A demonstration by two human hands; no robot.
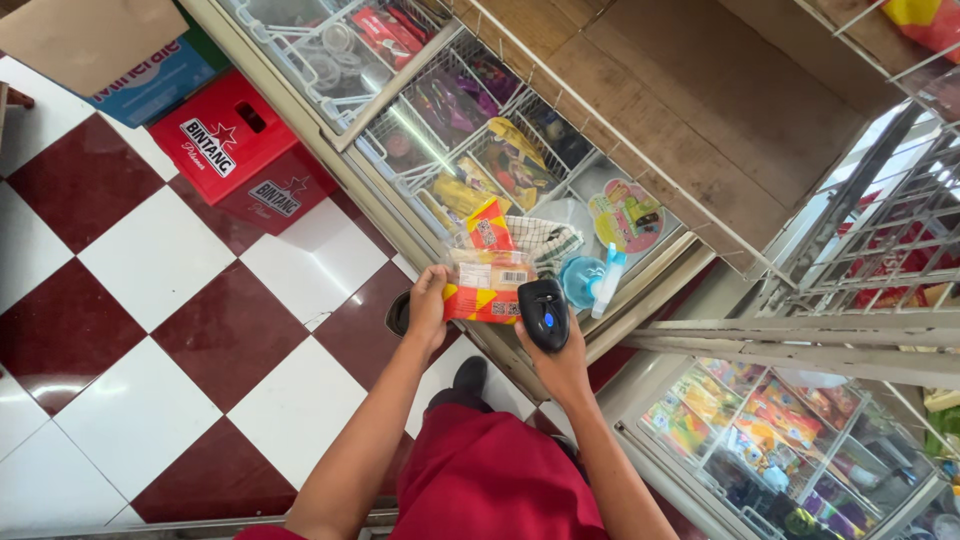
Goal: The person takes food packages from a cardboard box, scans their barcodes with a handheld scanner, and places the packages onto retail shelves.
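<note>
The red-and-white checkered tile floor [170, 330] offers open room to the left of the hands. Directly ahead, the edge of the glass-topped display freezer with wire baskets [420, 130] bounds the work area. The red plastic bottle crate [240, 150] stands beside it, well apart from the hands.

The person's feet are mostly hidden by red clothing.

The left hand [428, 305] is raised, fingers clamped on the left edge of the red-and-yellow snack packet with a clear window [487, 285], held above the freezer edge. The right hand [560, 360] grips the black handheld barcode scanner [545, 312], touching the packet's right edge.
</note>
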